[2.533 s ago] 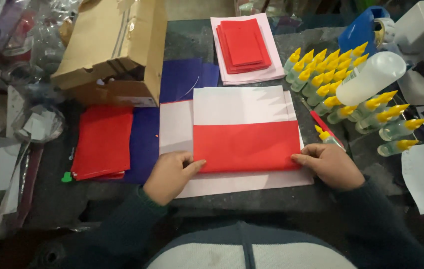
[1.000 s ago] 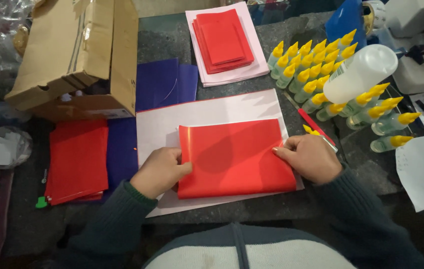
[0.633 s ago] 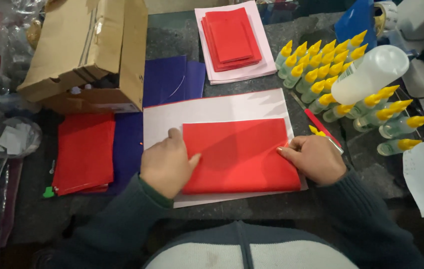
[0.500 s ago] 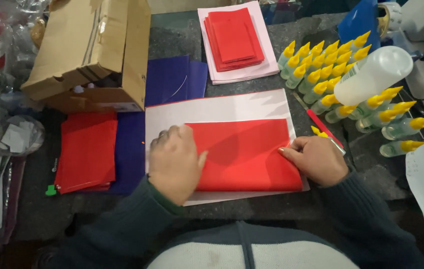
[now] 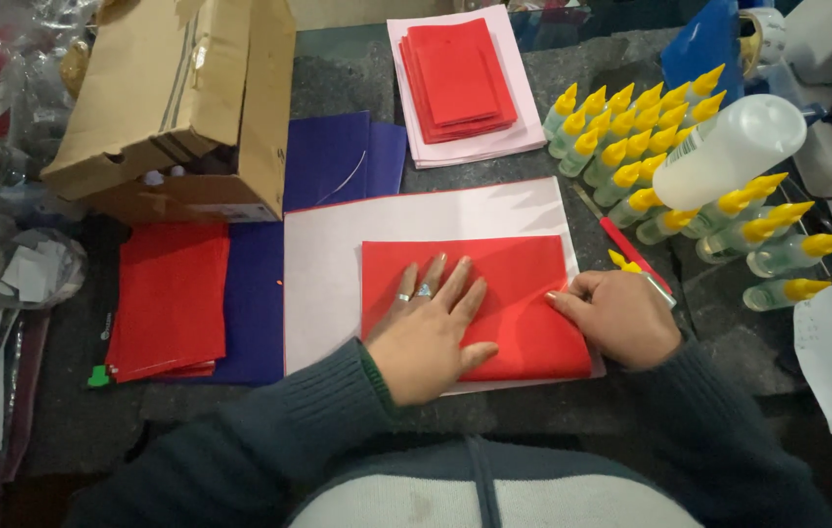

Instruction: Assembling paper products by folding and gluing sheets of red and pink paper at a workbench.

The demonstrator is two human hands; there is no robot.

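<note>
Item: folded red sheet [image 5: 514, 279], lying on white paper [image 5: 323, 254], near centre. I log my left hand [image 5: 431, 328] flat on it, fingers spread, gripping nothing; right hand [image 5: 616, 315] curled, fingertips pressing its right edge. Glue bottles [image 5: 670, 156] far right.

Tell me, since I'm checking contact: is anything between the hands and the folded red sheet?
Nothing visible. The left hand lies flat on the red sheet; the right hand presses its right edge.

Left hand [image 5: 429, 328] lies flat, palm down, fingers spread; right hand [image 5: 619, 315] rests curled, fingertips pressing down.
</note>
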